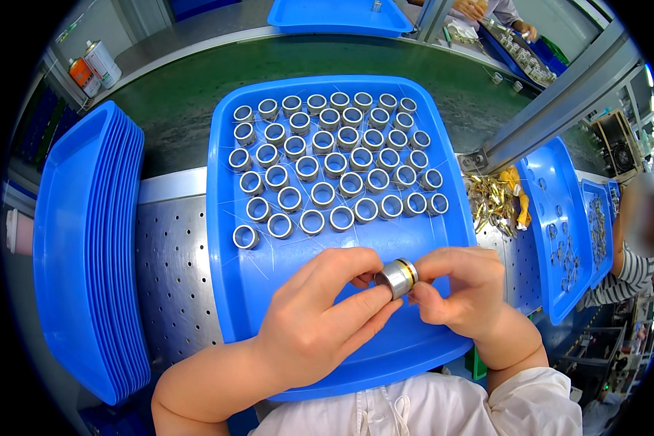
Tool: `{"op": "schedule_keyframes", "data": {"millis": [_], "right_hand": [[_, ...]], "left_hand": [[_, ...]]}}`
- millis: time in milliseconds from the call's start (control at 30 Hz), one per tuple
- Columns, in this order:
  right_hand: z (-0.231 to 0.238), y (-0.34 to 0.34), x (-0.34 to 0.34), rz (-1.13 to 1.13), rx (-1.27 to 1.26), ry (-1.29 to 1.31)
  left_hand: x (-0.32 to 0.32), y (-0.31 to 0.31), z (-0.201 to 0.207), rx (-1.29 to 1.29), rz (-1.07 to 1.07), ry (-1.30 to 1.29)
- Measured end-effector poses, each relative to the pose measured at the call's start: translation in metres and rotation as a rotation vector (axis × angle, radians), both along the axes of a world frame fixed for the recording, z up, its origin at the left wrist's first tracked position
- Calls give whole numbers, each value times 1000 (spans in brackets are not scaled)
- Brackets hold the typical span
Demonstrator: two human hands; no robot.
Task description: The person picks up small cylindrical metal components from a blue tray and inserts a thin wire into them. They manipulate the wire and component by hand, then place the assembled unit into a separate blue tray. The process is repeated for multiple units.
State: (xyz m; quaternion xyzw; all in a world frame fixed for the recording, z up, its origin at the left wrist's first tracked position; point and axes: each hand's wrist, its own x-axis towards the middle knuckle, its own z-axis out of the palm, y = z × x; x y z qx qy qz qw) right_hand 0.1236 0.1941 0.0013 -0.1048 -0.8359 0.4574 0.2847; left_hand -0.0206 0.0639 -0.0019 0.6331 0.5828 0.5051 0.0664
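Silver sleeve [395,280] sat over the near half of the blue tray [254,291], gold band [410,272] at its right end | left hand [320,316] clamped on the plain body, right hand [465,289] pinched at the banded end | even, light pressure seemed best, to keep the band square | matching metal rings [307,176] stood in rows on the far side

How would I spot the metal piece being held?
Find the big blue tray in the middle, holding rows of upright cylinders. Above its near end, the left hand and right hand hold one silvery cylinder. Unlike its neighbours, it is tipped sideways, showing a yellowish band near its right end.
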Motion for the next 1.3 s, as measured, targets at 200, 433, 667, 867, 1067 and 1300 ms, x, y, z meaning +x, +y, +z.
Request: {"op": "schedule_keyframes", "data": {"millis": [200, 433, 667, 867, 1067, 1300], "right_hand": [[-3, -2, 3, -24, 109, 14], [-3, -1, 3, -6, 159, 63], [-2, -3, 0, -20, 102, 46], [-2, -3, 0, -26, 48, 21], [-2, -2, 1, -18, 33, 1], [-5, -2, 4, -25, 89, 12]], "left_hand": [[3, 1, -2, 55, -10, 38], [3, 0, 3, -35, -32, -120], [-1, 0, 4, -81, -33, -251], [0, 1, -1, 22, -3, -32], [0, 4, -1, 122, -3, 79], [3, 4, -3, 144, -18, 95]]}}
